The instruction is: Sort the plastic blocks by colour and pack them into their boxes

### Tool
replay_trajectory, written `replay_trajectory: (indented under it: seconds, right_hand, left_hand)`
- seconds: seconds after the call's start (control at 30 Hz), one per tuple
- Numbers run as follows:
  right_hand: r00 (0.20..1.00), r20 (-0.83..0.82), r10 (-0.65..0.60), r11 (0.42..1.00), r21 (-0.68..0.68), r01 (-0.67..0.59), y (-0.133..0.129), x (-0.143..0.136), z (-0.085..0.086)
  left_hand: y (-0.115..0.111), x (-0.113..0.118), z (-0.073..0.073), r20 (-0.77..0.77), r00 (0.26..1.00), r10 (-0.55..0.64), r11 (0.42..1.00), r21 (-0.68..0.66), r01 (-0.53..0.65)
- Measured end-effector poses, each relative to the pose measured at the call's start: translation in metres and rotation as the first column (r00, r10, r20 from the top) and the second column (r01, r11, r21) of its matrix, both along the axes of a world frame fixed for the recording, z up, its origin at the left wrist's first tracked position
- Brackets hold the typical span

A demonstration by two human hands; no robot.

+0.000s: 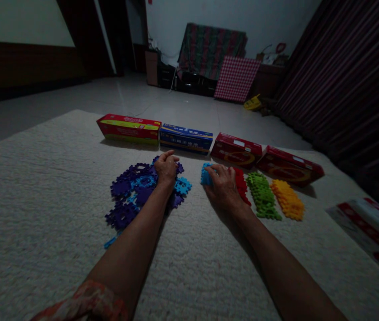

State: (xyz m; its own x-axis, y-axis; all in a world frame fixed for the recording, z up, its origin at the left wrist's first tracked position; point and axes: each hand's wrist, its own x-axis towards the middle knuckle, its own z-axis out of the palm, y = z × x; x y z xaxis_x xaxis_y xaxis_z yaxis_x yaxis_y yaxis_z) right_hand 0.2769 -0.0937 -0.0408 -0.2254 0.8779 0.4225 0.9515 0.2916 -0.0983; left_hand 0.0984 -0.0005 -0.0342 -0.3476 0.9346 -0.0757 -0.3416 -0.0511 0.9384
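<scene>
My left hand [166, 169] is over a loose pile of dark purple toothed plastic building pieces [121, 187]. Its fingers are curled, and whatever they may hold is hidden. Light blue pieces [183, 185] lie mixed into that pile. To the right, my right hand [222, 183] has its fingers bent over a short row of light blue toothed pieces [205, 173], gripping at their top end. Red pieces [242, 183] stand in a row beside it, partly covered by the hand. Further right are a green row [263, 196] and a yellow row [287, 199].
Behind the pieces stand a red and yellow-green box [129, 129], a blue box [185, 139] and two dark red boxes [236, 149]. All rest on a pale quilted mat [59, 200]. A red and white package [372, 227] lies at the right edge.
</scene>
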Motion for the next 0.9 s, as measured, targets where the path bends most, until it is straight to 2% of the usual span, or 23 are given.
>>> replay_trajectory:
  seconds: [0.17, 0.23, 0.33, 0.43, 0.67, 0.9]
  right_hand:
    - [1.000, -0.005, 0.028, 1.000, 0.005, -0.028, -0.004, -0.006, 0.003]
    - [0.997, -0.023, 0.076, 0.997, 0.021, -0.076, -0.005, -0.009, 0.003]
    - [0.973, -0.126, 0.193, 0.981, 0.007, -0.194, -0.006, -0.021, -0.001]
    - [0.934, -0.251, 0.254, 0.963, -0.027, -0.269, -0.007, -0.039, -0.010]
    - [0.911, -0.308, 0.276, 0.947, -0.077, -0.313, -0.003, -0.061, -0.025]
    - [0.872, -0.404, 0.275, 0.951, -0.018, -0.308, -0.009, -0.051, -0.015]
  left_hand:
    - [0.001, 0.000, 0.001, 0.020, 1.000, 0.003, 1.000, -0.003, -0.003]
    - [0.001, -0.001, 0.002, 0.028, 1.000, 0.013, 1.000, -0.010, -0.013]
    - [0.001, -0.002, 0.005, 0.039, 0.998, 0.040, 0.999, -0.024, -0.039]
    - [0.000, -0.003, 0.008, 0.041, 0.997, 0.059, 0.998, -0.038, -0.058]
    - [-0.003, -0.003, 0.013, 0.033, 0.998, 0.062, 0.996, -0.064, -0.060]
    - [-0.002, -0.002, 0.008, 0.026, 0.999, 0.032, 0.999, -0.032, -0.031]
